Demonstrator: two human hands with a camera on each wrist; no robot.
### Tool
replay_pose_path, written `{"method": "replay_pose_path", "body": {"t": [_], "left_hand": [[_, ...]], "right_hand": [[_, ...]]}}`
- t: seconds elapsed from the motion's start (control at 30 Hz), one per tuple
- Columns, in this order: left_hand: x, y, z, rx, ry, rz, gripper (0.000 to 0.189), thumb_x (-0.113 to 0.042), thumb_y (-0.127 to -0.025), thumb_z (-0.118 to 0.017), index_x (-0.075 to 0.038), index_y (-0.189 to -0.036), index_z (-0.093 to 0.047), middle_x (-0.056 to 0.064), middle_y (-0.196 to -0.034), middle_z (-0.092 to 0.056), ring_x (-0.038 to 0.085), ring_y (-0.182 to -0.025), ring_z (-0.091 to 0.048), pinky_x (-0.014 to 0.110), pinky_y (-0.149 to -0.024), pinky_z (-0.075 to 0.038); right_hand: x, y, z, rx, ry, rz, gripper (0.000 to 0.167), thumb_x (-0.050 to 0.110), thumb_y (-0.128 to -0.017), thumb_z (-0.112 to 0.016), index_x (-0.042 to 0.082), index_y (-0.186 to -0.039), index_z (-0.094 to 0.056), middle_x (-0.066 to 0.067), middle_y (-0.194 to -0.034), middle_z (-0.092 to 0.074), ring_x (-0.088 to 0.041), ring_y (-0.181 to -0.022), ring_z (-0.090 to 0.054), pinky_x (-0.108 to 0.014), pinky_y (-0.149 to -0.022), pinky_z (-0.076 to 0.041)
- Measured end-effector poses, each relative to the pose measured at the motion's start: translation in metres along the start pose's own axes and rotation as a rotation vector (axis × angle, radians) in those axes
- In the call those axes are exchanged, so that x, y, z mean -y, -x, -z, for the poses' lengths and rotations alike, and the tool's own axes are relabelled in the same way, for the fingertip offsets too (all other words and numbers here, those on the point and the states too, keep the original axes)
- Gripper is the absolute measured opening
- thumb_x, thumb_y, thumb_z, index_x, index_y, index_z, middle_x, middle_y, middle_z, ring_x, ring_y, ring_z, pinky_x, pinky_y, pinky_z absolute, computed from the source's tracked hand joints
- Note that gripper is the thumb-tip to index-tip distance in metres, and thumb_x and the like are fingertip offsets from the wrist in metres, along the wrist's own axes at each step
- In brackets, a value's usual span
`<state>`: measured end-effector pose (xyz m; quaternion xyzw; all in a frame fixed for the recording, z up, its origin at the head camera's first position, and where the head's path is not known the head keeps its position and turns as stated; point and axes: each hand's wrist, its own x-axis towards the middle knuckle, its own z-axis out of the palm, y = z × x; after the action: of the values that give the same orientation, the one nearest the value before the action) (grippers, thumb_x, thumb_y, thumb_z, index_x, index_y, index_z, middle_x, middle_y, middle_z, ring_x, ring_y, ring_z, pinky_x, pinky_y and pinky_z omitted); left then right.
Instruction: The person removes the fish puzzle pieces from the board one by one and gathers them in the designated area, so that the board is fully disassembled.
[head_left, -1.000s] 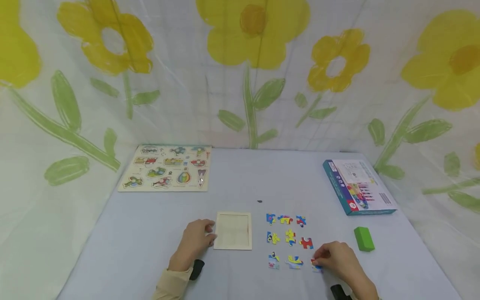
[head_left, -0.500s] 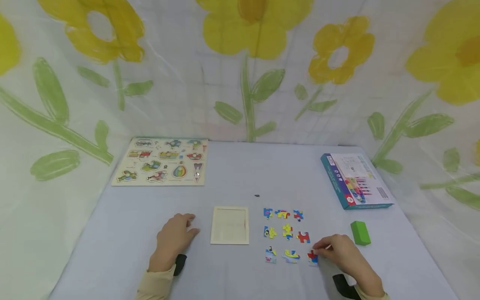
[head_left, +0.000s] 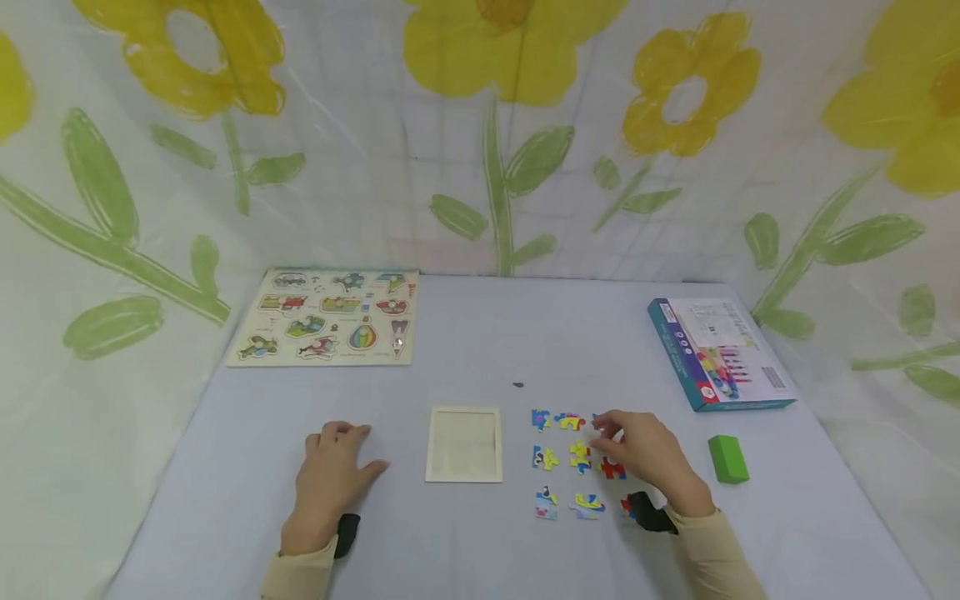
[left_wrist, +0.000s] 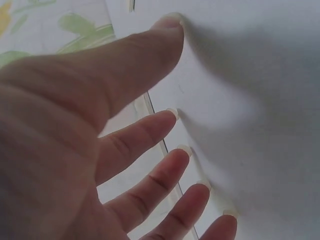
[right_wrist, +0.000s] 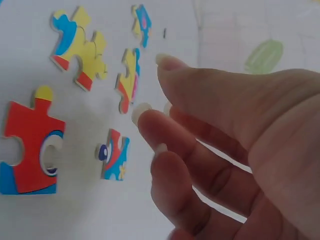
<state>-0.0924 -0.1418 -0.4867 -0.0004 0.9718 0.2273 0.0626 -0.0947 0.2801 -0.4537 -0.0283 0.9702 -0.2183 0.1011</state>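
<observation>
My right hand hovers over the right column of jigsaw puzzle pieces, its fingers bent and holding nothing. In the right wrist view, thumb and fingertips stand apart, near a small blue-and-red piece. A red piece and a yellow one with blue lie beyond them. The pieces form loose rows; the lower right piece is partly covered by the wrist strap. Left of the pieces lies a square wooden puzzle tray with a raised rim. My left hand is farther left, fingers spread and holding nothing.
A wooden board with vehicle pictures lies at the back left. At the back right is a flat teal-edged box, with a green block in front of it. A small dark scrap lies behind the tray.
My right hand has left the lower right piece and moved up to the top right one. My left hand has drawn away from the tray's left edge. The view has shifted slightly.
</observation>
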Motion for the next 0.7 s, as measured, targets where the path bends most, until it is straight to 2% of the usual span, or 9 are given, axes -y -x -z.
{"method": "replay_pose_path", "body": {"t": [0.17,0.27,0.4,0.57,0.7], "left_hand": [[-0.002,0.0,0.001,0.01,-0.023,-0.01,0.061,-0.03,-0.086,-0.082,0.001,-0.135,-0.064,0.028,-0.135,-0.057,0.051,-0.12,-0.051,0.059,-0.085,-0.056],[-0.003,-0.001,0.001,0.008,-0.029,-0.015,0.061,-0.03,-0.086,-0.083,0.002,-0.134,-0.063,0.029,-0.135,-0.057,0.052,-0.12,-0.051,0.059,-0.083,-0.056],[-0.004,-0.003,-0.001,0.019,-0.037,-0.014,0.063,-0.03,-0.085,-0.084,0.002,-0.134,-0.063,0.03,-0.136,-0.056,0.054,-0.121,-0.051,0.059,-0.081,-0.057],[-0.006,-0.003,-0.002,0.033,-0.048,-0.001,0.065,-0.032,-0.083,-0.085,0.001,-0.135,-0.063,0.029,-0.138,-0.056,0.053,-0.122,-0.051,0.059,-0.081,-0.057],[-0.007,-0.002,-0.001,0.027,-0.049,0.003,0.065,-0.031,-0.083,-0.085,0.001,-0.136,-0.063,0.028,-0.139,-0.056,0.053,-0.123,-0.051,0.06,-0.083,-0.056]], "right_hand": [[0.003,-0.024,-0.003,-0.012,0.016,0.024,0.033,0.028,-0.092,-0.078,0.008,-0.118,-0.075,-0.002,-0.092,-0.074,-0.013,-0.075,-0.055,-0.025,-0.063,-0.045],[0.012,-0.043,-0.009,0.015,0.008,0.073,0.034,0.029,-0.09,-0.079,0.008,-0.117,-0.076,-0.002,-0.093,-0.073,-0.014,-0.078,-0.055,-0.026,-0.069,-0.046],[0.027,-0.062,-0.018,0.057,0.018,0.087,0.035,0.029,-0.085,-0.085,0.009,-0.113,-0.078,-0.005,-0.098,-0.073,-0.016,-0.084,-0.058,-0.032,-0.077,-0.052],[0.038,-0.072,-0.026,0.083,0.079,0.065,0.036,0.028,-0.078,-0.09,0.01,-0.108,-0.08,-0.005,-0.102,-0.073,-0.018,-0.091,-0.063,-0.039,-0.086,-0.056],[0.043,-0.076,-0.029,0.101,0.076,0.044,0.033,0.022,-0.078,-0.091,0.009,-0.106,-0.079,-0.005,-0.103,-0.073,-0.018,-0.092,-0.063,-0.04,-0.088,-0.056]]}}
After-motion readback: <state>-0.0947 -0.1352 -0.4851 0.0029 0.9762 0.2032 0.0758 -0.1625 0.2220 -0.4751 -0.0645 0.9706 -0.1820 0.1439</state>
